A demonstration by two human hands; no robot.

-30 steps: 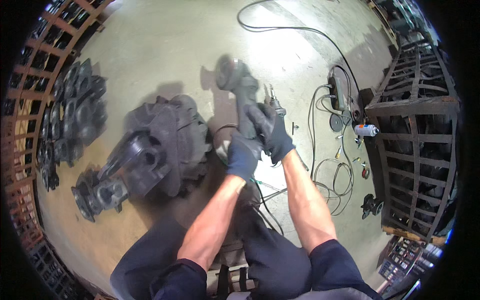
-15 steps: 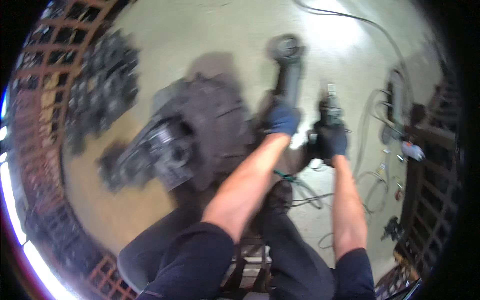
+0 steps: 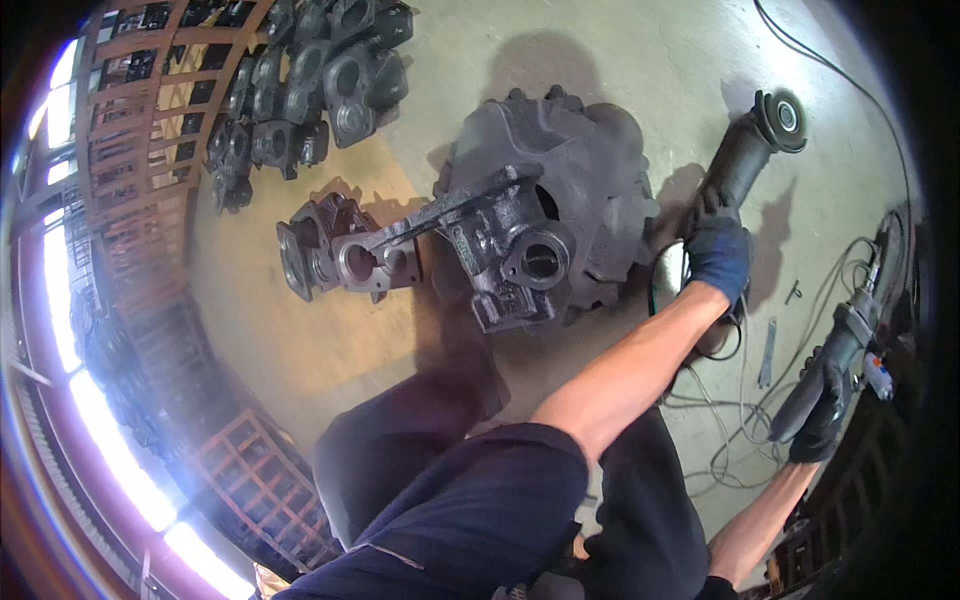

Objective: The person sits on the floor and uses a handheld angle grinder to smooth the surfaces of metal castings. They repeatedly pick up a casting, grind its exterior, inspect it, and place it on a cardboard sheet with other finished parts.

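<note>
My left hand (image 3: 719, 262), in a blue work glove, is closed round the body of an angle grinder (image 3: 738, 165), its disc end pointing up and away at the far right. Off to the lower right my right hand (image 3: 826, 408), in a dark glove, grips a grey straight grinder (image 3: 849, 332) with a slim metal nose; its fingers are partly hidden. Left of the angle grinder a black cast-iron housing (image 3: 478, 258) with a round bore leans on a large, round, lobed dark casting (image 3: 600, 165). Neither tool touches them.
Several black castings (image 3: 345, 85) stand in rows at the upper left, with a smaller casting (image 3: 350, 255) nearer. Cables (image 3: 735, 430) coil on the floor by my right arm, near a flat metal wrench (image 3: 768, 352). Rusty lattice crates (image 3: 150, 120) line the left side.
The view has swung left, so the castings sit further right in it. My right hand has moved away from the left one, out to the right with its tool; the left still holds the angle grinder.
</note>
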